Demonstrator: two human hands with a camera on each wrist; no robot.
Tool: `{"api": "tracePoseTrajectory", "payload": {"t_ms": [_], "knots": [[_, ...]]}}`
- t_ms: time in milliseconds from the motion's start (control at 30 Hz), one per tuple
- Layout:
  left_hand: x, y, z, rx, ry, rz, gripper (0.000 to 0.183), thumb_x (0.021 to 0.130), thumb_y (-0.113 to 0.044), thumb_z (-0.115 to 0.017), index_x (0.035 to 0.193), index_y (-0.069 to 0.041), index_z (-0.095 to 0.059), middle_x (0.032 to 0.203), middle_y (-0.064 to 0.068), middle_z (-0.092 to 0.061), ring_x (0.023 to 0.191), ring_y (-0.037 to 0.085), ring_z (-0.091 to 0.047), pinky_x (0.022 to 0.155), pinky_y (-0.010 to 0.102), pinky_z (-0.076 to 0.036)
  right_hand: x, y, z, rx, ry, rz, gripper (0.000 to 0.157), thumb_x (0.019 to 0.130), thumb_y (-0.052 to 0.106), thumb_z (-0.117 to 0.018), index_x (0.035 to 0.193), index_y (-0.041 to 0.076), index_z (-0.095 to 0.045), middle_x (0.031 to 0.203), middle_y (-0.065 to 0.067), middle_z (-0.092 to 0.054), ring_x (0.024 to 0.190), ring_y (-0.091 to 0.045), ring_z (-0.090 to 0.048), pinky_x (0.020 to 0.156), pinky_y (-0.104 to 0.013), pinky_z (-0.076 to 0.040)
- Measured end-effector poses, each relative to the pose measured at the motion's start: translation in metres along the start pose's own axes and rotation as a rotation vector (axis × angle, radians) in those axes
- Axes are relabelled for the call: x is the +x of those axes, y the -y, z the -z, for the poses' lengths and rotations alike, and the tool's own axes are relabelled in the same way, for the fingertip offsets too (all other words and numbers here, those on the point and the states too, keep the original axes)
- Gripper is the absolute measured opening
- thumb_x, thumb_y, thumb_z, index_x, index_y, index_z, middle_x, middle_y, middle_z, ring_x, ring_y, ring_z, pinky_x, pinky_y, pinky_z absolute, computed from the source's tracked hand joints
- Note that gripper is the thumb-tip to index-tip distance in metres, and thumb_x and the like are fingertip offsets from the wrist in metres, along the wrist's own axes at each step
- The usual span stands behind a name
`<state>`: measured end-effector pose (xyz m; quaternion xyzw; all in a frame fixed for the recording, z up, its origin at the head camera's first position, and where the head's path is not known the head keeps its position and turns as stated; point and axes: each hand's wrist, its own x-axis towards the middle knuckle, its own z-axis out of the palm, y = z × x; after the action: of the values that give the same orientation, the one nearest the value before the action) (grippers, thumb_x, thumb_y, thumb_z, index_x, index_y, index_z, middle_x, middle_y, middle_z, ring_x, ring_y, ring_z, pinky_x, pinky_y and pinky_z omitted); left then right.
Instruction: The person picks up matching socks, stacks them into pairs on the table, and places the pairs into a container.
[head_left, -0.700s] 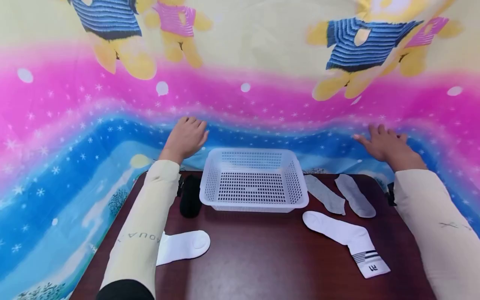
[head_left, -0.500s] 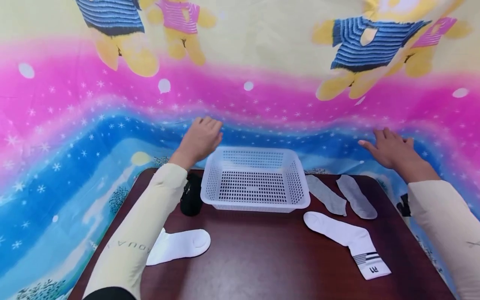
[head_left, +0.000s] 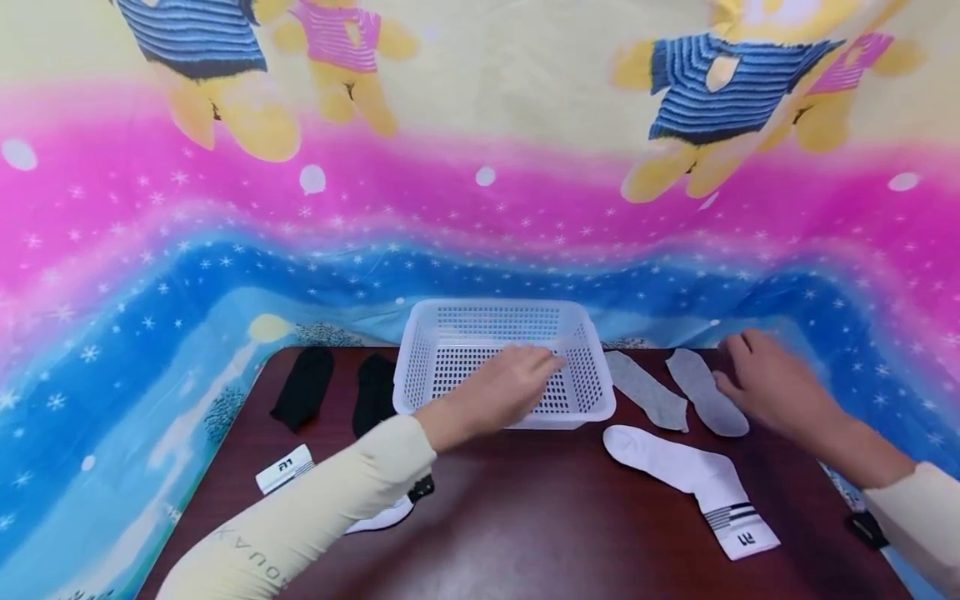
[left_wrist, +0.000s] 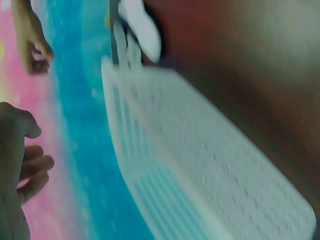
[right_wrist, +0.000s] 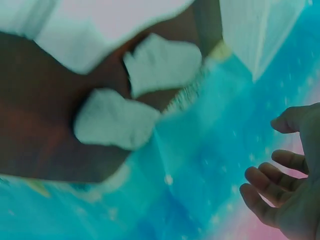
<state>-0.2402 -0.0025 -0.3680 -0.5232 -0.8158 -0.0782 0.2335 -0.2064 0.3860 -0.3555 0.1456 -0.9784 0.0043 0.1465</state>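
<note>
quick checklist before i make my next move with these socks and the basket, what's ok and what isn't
1. Basket upright on the table: ok.
2. Basket floor fully visible: not ok, the left hand blocks part of it in the head view.
3. Left hand free: ok, its fingers hold nothing in the left wrist view.
4. Right hand free: ok, nothing in its fingers.
5. Both grey socks lying apart from each other: ok.
6. Left white sock fully visible: not ok, the left sleeve crosses it; whether they touch: cannot tell.
</note>
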Motion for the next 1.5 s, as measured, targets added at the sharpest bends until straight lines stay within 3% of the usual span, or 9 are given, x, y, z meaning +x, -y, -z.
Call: {"api": "tracePoseTrajectory", "payload": {"t_ms": [167,267,467,667,800,967,1133,1400,1500], "knots": [[0.01,-0.042,-0.025,0.031,0.137,-0.16,0.047,0.094,-0.012,-0.051,0.14,-0.008,-0.045,0.125,0.0,-0.061,0.114,0.012,-0.056,0.101,0.024,-0.044,-0.038,0.019,-0.02,-0.014,-0.07,0.109,0.031,0.076,0.021,-0.072,0.099,0.005,-0.058,0.091,-0.007,-0.054,0.075,-0.019,-0.054,0.059,-0.04,-0.046],[0.012,-0.06,-0.043,0.06,0.232,-0.21,0.046,0.098,-0.013,-0.045,0.144,-0.01,-0.041,0.127,-0.003,-0.058,0.113,0.009,-0.056,0.099,0.021,-0.044,-0.063,0.03,-0.034,-0.026,0.001,0.114,0.032,0.075,0.025,-0.074,0.098,0.009,-0.058,0.091,-0.003,-0.055,0.079,-0.018,-0.055,0.063,-0.043,-0.049],[0.019,-0.078,-0.083,0.038,0.278,-0.134,0.047,0.099,-0.018,-0.043,0.145,-0.009,-0.038,0.137,-0.002,-0.054,0.123,0.008,-0.052,0.104,0.019,-0.04,-0.102,0.046,-0.063,0.011,0.225,0.003,0.035,0.075,0.032,-0.078,0.099,0.014,-0.06,0.095,0.001,-0.055,0.086,-0.015,-0.055,0.071,-0.038,-0.053],[0.024,-0.094,-0.119,0.066,0.316,-0.124,0.043,0.101,-0.021,-0.043,0.143,-0.011,-0.041,0.134,-0.003,-0.055,0.123,0.007,-0.051,0.102,0.02,-0.041,-0.135,0.042,-0.091,0.028,0.419,-0.084,0.048,0.073,0.045,-0.077,0.105,0.014,-0.06,0.1,-0.001,-0.055,0.085,-0.015,-0.05,0.071,-0.038,-0.05],[0.031,-0.103,-0.136,0.102,0.359,-0.107,0.041,0.101,-0.023,-0.044,0.142,-0.014,-0.042,0.131,-0.005,-0.053,0.121,0.008,-0.05,0.101,0.02,-0.042,-0.146,0.035,-0.102,0.05,0.478,-0.128,0.059,0.072,0.051,-0.076,0.109,0.009,-0.059,0.102,-0.004,-0.055,0.086,-0.017,-0.05,0.071,-0.04,-0.048],[0.042,-0.106,-0.163,0.143,0.35,-0.06,0.039,0.099,-0.026,-0.05,0.136,-0.017,-0.046,0.123,-0.006,-0.053,0.115,0.007,-0.051,0.098,0.019,-0.043,-0.153,0.031,-0.112,0.077,0.442,-0.097,0.054,0.074,0.04,-0.077,0.113,0.009,-0.057,0.103,-0.002,-0.053,0.087,-0.015,-0.047,0.069,-0.035,-0.049],[0.046,-0.111,-0.183,0.204,0.303,-0.057,0.025,0.094,-0.025,-0.057,0.118,-0.02,-0.059,0.111,-0.008,-0.055,0.107,0.007,-0.053,0.092,0.02,-0.046,-0.159,0.029,-0.12,0.05,0.375,-0.031,0.047,0.075,0.033,-0.077,0.111,0.011,-0.058,0.1,0.003,-0.052,0.084,-0.011,-0.044,0.068,-0.032,-0.047],[0.058,-0.111,-0.187,0.23,0.33,-0.03,0.017,0.095,-0.026,-0.057,0.111,-0.025,-0.061,0.11,-0.011,-0.053,0.102,0.007,-0.05,0.088,0.018,-0.047,-0.166,0.022,-0.127,0.014,0.211,0.107,0.051,0.057,0.008,-0.078,0.105,0.01,-0.06,0.094,0.006,-0.048,0.078,-0.009,-0.04,0.062,-0.027,-0.041],[0.059,-0.112,-0.188,0.222,0.35,-0.02,0.017,0.095,-0.025,-0.056,0.112,-0.024,-0.06,0.11,-0.011,-0.054,0.102,0.006,-0.051,0.086,0.017,-0.047,-0.167,0.021,-0.127,0.013,0.221,0.115,0.051,0.057,0.004,-0.079,0.104,0.011,-0.06,0.095,0.005,-0.049,0.079,-0.01,-0.042,0.062,-0.028,-0.042]]}}
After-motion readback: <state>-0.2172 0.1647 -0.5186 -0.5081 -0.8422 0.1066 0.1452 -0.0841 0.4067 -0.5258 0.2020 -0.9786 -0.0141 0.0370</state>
